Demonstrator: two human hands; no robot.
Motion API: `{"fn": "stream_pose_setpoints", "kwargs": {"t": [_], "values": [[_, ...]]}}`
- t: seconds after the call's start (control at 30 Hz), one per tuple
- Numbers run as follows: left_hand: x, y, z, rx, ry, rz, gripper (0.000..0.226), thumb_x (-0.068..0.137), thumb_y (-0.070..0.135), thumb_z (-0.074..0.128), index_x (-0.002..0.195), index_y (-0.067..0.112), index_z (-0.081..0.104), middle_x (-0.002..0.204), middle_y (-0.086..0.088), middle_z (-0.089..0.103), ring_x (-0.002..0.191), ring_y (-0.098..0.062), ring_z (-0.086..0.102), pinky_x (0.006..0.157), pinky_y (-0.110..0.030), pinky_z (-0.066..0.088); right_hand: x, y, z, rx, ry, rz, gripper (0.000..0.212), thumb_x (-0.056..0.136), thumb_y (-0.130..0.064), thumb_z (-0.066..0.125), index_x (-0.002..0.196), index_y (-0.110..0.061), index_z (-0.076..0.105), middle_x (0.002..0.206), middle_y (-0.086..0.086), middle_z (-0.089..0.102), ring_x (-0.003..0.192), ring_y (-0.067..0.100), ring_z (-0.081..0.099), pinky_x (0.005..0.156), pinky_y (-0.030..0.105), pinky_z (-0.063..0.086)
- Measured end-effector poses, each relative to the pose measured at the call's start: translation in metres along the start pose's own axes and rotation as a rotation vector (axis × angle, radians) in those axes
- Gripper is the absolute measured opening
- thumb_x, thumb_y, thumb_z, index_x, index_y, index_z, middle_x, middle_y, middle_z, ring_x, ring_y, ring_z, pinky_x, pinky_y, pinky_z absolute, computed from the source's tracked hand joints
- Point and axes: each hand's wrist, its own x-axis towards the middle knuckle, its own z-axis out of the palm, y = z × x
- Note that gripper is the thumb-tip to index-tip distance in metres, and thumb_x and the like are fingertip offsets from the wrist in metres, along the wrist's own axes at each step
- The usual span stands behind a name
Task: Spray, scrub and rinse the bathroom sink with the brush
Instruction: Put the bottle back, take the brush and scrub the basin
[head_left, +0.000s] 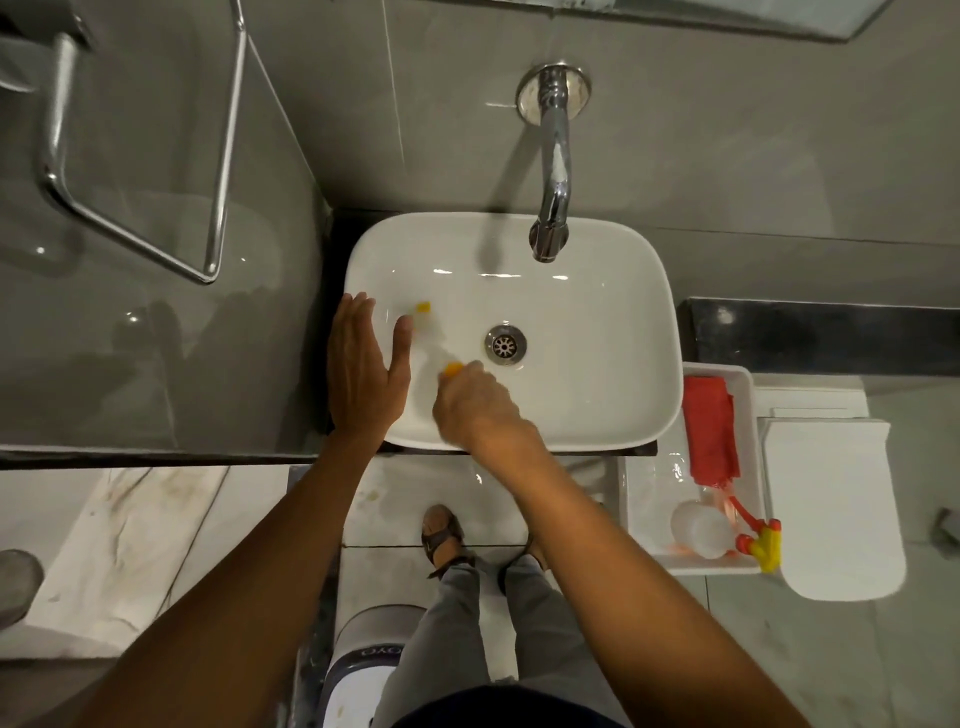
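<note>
The white rectangular sink (597, 322) sits below a chrome wall tap (553, 171), with a metal drain (505, 345) in its middle. My right hand (475, 408) is inside the basin at the front left, closed around the brush (451, 369); the brush is blurred, with a yellow end showing at my knuckles and another yellow bit (423, 307) further left. My left hand (363, 369) lies flat with fingers spread on the sink's left rim, holding nothing. No water runs from the tap.
A white tray (748, 382) to the right of the sink holds a red cloth (709, 426) and a spray bottle (701, 527) with a red and yellow trigger lying on its side. A glass partition with a chrome rail (130, 228) stands to the left. A toilet lid (836, 509) is at the right.
</note>
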Motion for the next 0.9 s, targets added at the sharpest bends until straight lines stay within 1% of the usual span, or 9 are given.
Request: {"fn": "stream_pose_setpoints", "kwargs": {"t": [0.1,0.2,0.3,0.4,0.53,0.63,0.73,0.83,0.9], "values": [[0.000,-0.001,0.001,-0.006,-0.009,-0.005,0.086,0.107,0.074,0.023,0.158,0.009,0.049,0.168,-0.013,0.045,0.160,-0.028,0.038,0.129,-0.042,0.037,0.043,0.016,-0.029,0.118,0.143,0.087,0.047,0.109,-0.031,0.038,0.146,-0.001,0.040,0.147,0.017,0.056,0.138,0.035,0.055,0.110,0.039,0.042],[0.000,-0.001,0.001,-0.012,-0.018,-0.008,0.087,0.107,0.075,0.022,0.159,0.010,0.048,0.169,-0.013,0.044,0.161,-0.028,0.037,0.130,-0.041,0.035,0.067,0.073,-0.061,0.010,0.229,0.175,0.047,0.104,-0.024,0.041,0.141,0.004,0.046,0.144,0.020,0.055,0.133,0.039,0.057,0.107,0.043,0.046],[0.000,0.000,-0.001,-0.012,-0.028,-0.029,0.088,0.106,0.076,0.020,0.160,0.012,0.046,0.171,-0.011,0.042,0.161,-0.028,0.037,0.130,-0.042,0.035,0.040,0.136,-0.062,-0.129,0.206,0.229,0.040,0.105,-0.014,0.038,0.137,0.005,0.051,0.138,0.024,0.055,0.127,0.042,0.059,0.101,0.043,0.049],[0.000,0.001,-0.002,-0.011,-0.029,-0.029,0.089,0.105,0.077,0.019,0.160,0.013,0.046,0.171,-0.011,0.042,0.161,-0.028,0.037,0.129,-0.043,0.036,-0.014,0.163,-0.024,-0.078,0.120,0.257,0.039,0.111,-0.029,0.034,0.132,0.000,0.050,0.130,0.022,0.060,0.122,0.041,0.061,0.091,0.041,0.046],[0.000,0.003,-0.004,-0.014,-0.039,-0.035,0.091,0.105,0.078,0.018,0.160,0.012,0.046,0.172,-0.012,0.040,0.161,-0.029,0.037,0.129,-0.044,0.037,-0.050,0.119,0.008,-0.116,-0.021,0.069,0.032,0.108,-0.013,0.036,0.127,-0.001,0.059,0.106,0.017,0.060,0.103,0.035,0.065,0.076,0.032,0.044],[0.000,0.003,-0.003,-0.013,-0.039,-0.034,0.093,0.104,0.079,0.017,0.160,0.011,0.047,0.171,-0.013,0.041,0.161,-0.029,0.037,0.129,-0.044,0.036,-0.041,0.054,0.021,-0.037,-0.108,0.004,0.032,0.107,-0.010,0.039,0.132,-0.004,0.058,0.127,0.019,0.058,0.123,0.036,0.060,0.094,0.037,0.049],[0.001,0.001,-0.001,-0.002,-0.019,-0.022,0.092,0.105,0.078,0.018,0.158,0.010,0.049,0.169,-0.014,0.043,0.160,-0.031,0.039,0.127,-0.045,0.039,-0.012,0.003,0.015,0.012,-0.009,0.025,0.038,0.108,-0.023,0.043,0.139,-0.003,0.052,0.140,0.017,0.058,0.134,0.036,0.057,0.106,0.039,0.046],[0.001,-0.001,0.000,0.005,-0.036,-0.033,0.091,0.104,0.078,0.019,0.159,0.012,0.048,0.171,-0.013,0.041,0.160,-0.030,0.038,0.127,-0.045,0.038,0.029,-0.012,-0.018,-0.002,0.097,-0.022,0.039,0.108,-0.017,0.037,0.140,-0.002,0.054,0.140,0.017,0.061,0.133,0.035,0.060,0.107,0.038,0.047],[0.001,-0.001,-0.001,0.007,-0.039,-0.034,0.090,0.104,0.078,0.019,0.159,0.012,0.048,0.171,-0.012,0.041,0.160,-0.030,0.038,0.128,-0.044,0.037,0.048,-0.003,-0.047,0.021,0.140,0.018,0.043,0.106,-0.025,0.040,0.140,-0.003,0.056,0.141,0.016,0.061,0.128,0.035,0.064,0.104,0.040,0.053]]}}
